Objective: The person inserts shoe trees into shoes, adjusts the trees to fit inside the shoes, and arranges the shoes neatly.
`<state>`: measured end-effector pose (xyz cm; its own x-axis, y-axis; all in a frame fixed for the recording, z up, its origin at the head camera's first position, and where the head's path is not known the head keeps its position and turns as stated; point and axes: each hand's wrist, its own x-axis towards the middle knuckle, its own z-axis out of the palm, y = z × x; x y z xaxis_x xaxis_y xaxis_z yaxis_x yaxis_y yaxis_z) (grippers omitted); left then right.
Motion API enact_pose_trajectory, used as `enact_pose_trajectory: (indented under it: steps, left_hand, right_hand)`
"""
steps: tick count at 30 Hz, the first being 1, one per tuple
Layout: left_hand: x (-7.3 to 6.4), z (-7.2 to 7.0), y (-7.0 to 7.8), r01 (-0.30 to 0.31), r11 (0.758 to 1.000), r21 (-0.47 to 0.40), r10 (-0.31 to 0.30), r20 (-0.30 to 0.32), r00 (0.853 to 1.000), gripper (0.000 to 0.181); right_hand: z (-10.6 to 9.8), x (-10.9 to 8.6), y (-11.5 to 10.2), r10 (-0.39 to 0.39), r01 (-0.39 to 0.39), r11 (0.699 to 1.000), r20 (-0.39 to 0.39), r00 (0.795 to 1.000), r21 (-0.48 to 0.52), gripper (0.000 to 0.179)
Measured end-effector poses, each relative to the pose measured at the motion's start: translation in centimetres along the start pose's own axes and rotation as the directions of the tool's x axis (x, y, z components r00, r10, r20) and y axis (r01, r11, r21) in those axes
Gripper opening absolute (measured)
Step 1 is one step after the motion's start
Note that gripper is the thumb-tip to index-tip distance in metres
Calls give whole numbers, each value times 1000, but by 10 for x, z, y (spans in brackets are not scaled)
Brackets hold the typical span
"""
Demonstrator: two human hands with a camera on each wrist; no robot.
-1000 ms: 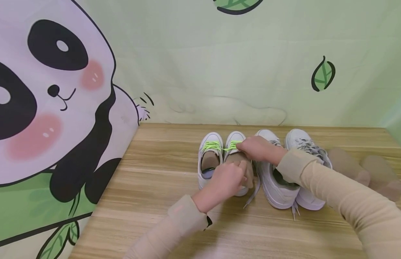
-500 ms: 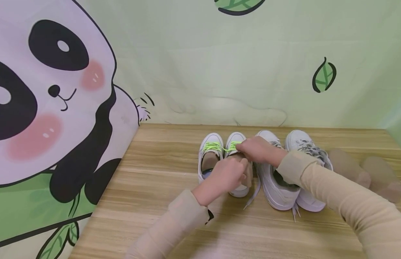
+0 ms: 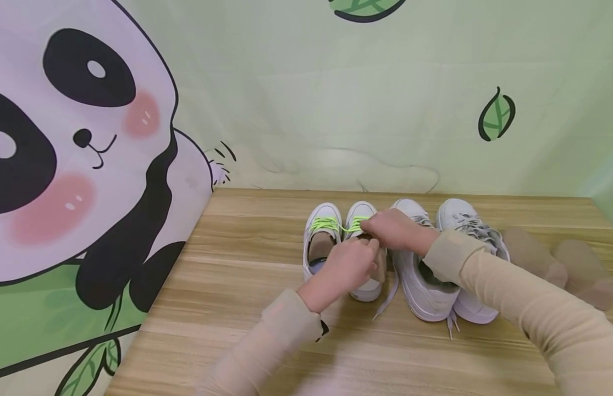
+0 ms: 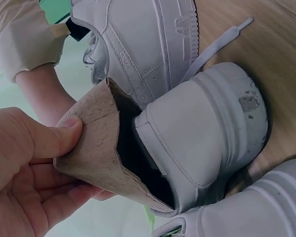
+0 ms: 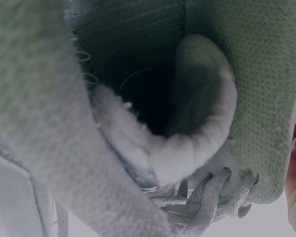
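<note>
In my left hand [image 3: 349, 265] I pinch a brown molded-pulp shoe insert [image 4: 96, 143], thumb on its outer face and fingers beneath. Its far part is inside the opening of a small white sneaker [image 4: 187, 128] with green laces; the hollow near end sticks up from the collar. My right hand [image 3: 392, 226] has curled fingers at the front of that same sneaker, beside its green laces [image 3: 357, 223]; its fingertips are mostly hidden. The matching white sneaker [image 3: 327, 212] stands on the left, with another brown insert [image 3: 321, 246] in its front.
Right of the small pair stand two larger white sneakers [image 3: 432, 300] with grey laces, one loose lace [image 3: 387, 300] trailing on the wood-grain surface [image 3: 247, 264]. Two more brown inserts [image 3: 531, 256] lie at the far right. A green wall with a panda print [image 3: 83, 137] rises behind.
My left hand has shifted slightly forward toward the sneaker's toe and tilted the insert, so more of the sneaker's heel shows. My right hand stays almost in place.
</note>
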<state>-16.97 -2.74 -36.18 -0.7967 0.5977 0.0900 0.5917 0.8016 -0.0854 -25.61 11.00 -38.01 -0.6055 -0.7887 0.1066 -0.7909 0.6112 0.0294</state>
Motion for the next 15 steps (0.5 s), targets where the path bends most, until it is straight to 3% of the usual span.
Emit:
enact_pose_trajectory:
  steps: [15]
  left_hand:
    - [6,3,-3,21,1000,1,-21,8,1000,24]
  right_hand:
    - [-3,0,-2,22,-22,1000,17,1000,5,17]
